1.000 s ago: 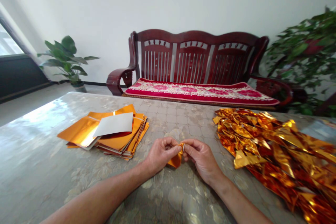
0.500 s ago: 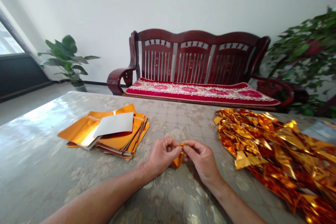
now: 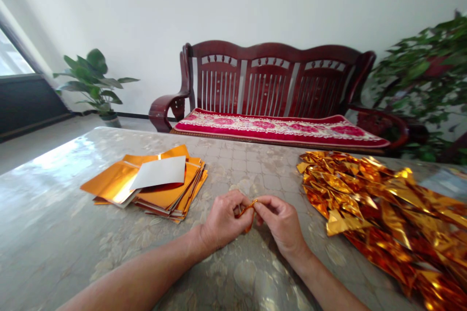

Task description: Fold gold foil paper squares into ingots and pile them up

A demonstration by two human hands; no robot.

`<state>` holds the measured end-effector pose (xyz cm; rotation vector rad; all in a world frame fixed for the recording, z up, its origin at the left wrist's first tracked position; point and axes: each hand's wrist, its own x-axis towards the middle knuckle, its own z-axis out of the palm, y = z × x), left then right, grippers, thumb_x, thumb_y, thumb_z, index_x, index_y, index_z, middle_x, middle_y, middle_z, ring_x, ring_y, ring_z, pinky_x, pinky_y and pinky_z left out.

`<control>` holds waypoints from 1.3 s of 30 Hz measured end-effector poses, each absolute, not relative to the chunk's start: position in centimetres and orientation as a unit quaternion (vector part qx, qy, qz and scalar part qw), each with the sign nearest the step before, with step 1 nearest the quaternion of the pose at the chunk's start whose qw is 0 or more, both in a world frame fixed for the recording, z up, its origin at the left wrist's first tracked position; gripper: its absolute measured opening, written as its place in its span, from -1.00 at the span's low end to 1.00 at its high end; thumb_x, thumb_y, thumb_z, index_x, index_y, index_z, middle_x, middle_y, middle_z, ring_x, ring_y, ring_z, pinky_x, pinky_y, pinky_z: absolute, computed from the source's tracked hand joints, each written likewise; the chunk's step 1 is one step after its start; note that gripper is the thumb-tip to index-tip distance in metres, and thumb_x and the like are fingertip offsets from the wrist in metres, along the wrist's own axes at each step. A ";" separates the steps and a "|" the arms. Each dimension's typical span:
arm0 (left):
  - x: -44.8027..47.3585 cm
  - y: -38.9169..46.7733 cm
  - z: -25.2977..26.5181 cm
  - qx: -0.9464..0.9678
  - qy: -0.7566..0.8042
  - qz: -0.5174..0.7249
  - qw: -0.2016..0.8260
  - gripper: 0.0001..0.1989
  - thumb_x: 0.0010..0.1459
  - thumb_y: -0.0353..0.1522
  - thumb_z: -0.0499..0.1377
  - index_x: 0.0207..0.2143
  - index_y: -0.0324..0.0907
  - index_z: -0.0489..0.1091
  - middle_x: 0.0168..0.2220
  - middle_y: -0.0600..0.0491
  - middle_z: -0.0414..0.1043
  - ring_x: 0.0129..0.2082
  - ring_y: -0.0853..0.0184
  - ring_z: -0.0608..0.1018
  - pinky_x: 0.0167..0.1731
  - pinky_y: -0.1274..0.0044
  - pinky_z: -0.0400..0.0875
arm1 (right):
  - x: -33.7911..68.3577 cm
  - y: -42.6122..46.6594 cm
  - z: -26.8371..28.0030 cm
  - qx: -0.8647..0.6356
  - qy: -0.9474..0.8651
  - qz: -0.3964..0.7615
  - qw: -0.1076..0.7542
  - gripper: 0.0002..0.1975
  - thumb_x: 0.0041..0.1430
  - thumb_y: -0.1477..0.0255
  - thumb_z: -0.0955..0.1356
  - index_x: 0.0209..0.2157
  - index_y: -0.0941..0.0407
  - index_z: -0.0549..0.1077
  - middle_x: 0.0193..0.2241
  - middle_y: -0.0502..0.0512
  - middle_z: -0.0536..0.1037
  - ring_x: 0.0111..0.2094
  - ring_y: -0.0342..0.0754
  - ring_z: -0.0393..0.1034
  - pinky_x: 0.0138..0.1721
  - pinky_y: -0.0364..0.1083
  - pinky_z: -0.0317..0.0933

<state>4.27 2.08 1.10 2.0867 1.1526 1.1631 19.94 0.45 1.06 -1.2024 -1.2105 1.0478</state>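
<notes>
Between my two hands is a small piece of gold foil paper (image 3: 248,210), folded narrow and mostly hidden by the fingers. My left hand (image 3: 228,216) is closed around its left part, thumb pressed against the forefinger. With thumb and forefinger, my right hand (image 3: 279,221) pinches its right end. Both hands are just above the table (image 3: 233,272). Left of them lies a stack of flat gold foil paper sheets (image 3: 164,197), topped by a sheet with its white side up (image 3: 159,173). To the right is a large heap of folded gold foil pieces (image 3: 383,214).
A clear plastic bag (image 3: 447,182) lies behind the heap at the table's right edge. Beyond the table stands a dark red wooden bench (image 3: 268,82) with a red patterned seat cover (image 3: 277,126). Potted plants flank it, one left (image 3: 97,80), one right (image 3: 430,68).
The gold foil paper has turned in my fingers: its wider part hung below the left thumb, and now a narrow edge runs between the two hands. My hands have barely shifted.
</notes>
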 end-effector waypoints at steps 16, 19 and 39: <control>3.9 2.8 1.0 0.731 0.420 0.427 0.327 -0.78 0.17 -0.34 0.17 -0.50 -0.22 0.50 -0.55 0.12 0.45 -0.51 0.45 0.44 -0.46 0.65 0.26 | 20.1 0.4 0.8 -0.486 -0.488 0.487 0.538 -0.67 0.01 0.16 0.47 -0.38 0.16 0.58 -0.62 -0.02 0.49 -0.59 -0.16 0.33 -0.53 -0.19 0.24; 3.9 2.8 1.1 0.729 0.419 0.415 0.349 -0.77 0.17 -0.31 0.18 -0.48 -0.22 0.52 -0.55 0.11 0.47 -0.52 0.43 0.45 -0.47 0.64 0.27 | 20.2 0.5 0.7 -0.501 -0.515 0.452 0.529 -0.68 0.02 0.15 0.46 -0.45 0.16 0.55 -0.67 -0.04 0.44 -0.62 -0.17 0.28 -0.56 -0.19 0.20; 3.8 4.3 0.5 0.590 0.440 0.476 0.481 -0.85 -0.03 -0.36 0.29 -0.37 -0.25 0.55 -0.43 0.03 0.59 -0.45 0.35 0.56 -0.38 0.57 0.43 | 20.9 1.1 0.5 -0.515 -0.405 0.474 0.589 -0.57 -0.07 0.07 0.50 -0.37 0.14 0.48 -0.59 -0.02 0.48 -0.56 -0.14 0.35 -0.56 -0.18 0.30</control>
